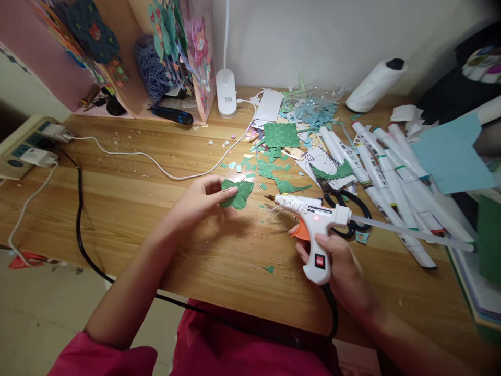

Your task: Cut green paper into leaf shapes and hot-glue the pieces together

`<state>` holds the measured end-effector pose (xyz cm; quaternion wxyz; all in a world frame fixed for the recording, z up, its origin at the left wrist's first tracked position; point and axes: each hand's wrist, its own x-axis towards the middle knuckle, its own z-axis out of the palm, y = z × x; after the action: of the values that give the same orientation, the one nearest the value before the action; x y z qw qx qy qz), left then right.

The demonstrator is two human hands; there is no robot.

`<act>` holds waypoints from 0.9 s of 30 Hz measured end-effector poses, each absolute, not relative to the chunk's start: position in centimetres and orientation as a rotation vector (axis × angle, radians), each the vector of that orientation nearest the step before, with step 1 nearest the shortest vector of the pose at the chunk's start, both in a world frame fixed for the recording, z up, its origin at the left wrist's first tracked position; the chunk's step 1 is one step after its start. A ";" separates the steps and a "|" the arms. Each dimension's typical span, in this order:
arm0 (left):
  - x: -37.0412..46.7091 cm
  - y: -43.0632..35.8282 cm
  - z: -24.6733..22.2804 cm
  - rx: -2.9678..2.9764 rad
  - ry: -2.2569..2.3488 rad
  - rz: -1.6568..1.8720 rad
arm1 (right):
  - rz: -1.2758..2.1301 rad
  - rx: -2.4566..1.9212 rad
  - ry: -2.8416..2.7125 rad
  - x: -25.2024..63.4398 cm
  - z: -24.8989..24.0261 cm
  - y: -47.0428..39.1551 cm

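- Currently, one crumpled green paper piece [238, 194] sits in the left hand [207, 196], pinched between thumb and fingers, above the table [235, 271].
- The right hand [344, 261] is closed around the handle of one white glue gun [321, 224], with a finger at its orange trigger [300, 230].
- The two hands are apart; the gun's nozzle [270, 197] points toward the green paper piece, near it but not touching.
- One long glue stick [410, 232] juts from the gun's back, over the markers [407, 190].
- At the back left stands one pink box [127, 86] with compartments: one holds a bundle of blue yarn [151, 73], another small dark items. Paper cutouts hang along its walls.
- One utility knife [172, 114] lies at the front edge of the box.
- One power strip [14, 149] at the far left holds two white plugs [39, 156].
- More than six markers lie at the right, overlapping, so an exact count cannot be told.
- One pair of black scissors [362, 206] lies behind the gun, partly hidden.
- One woven green square [281, 134] lies among many paper scraps [266, 168].
- One white roll [378, 86] leans near the wall.
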<state>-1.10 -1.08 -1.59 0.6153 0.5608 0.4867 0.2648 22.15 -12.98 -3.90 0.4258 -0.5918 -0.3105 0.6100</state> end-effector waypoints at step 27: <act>-9.4 -12.2 3.6 0.556 1.520 1.952 | 2.033 -0.826 -1.309 -7.7 -1.2 0.1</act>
<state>-9.42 -12.21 3.56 0.2985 0.2092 0.5722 0.7347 -7.74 0.12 -1.17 0.2891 -0.3093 -0.4906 0.7617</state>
